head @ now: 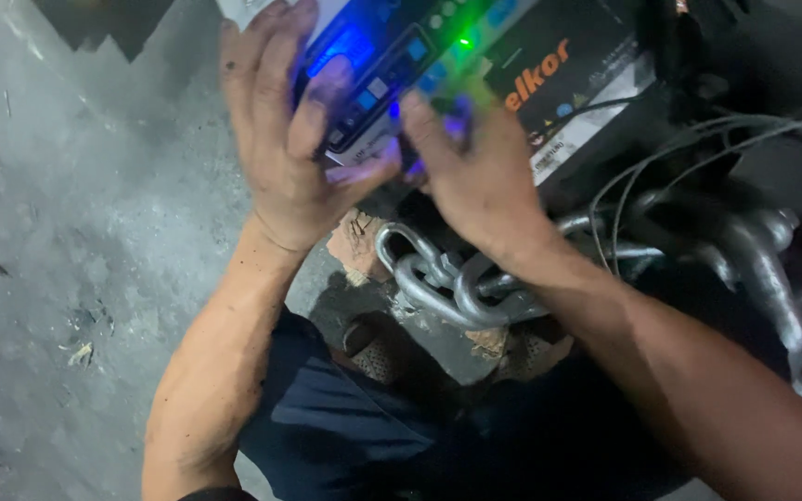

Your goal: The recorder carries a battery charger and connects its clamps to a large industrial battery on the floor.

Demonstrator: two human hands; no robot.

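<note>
My left hand [280, 130] wraps around the left side of a small electronic device [378, 79] with blue and green lights. My right hand [475, 172] holds the same device from its lower right, fingers curled at its edge. The device sits on or just above a black vehicle battery [577, 88] with a white label. Both hands are blurred by motion. Just below my wrists lies a heavy steel chain [438, 278].
Grey, dirty concrete floor [76, 232] fills the left side. Thin wires [689, 158] and more large chain links [772, 269] lie at the right. My knees in dark trousers [355, 417] are at the bottom, with a sandalled foot beside the chain.
</note>
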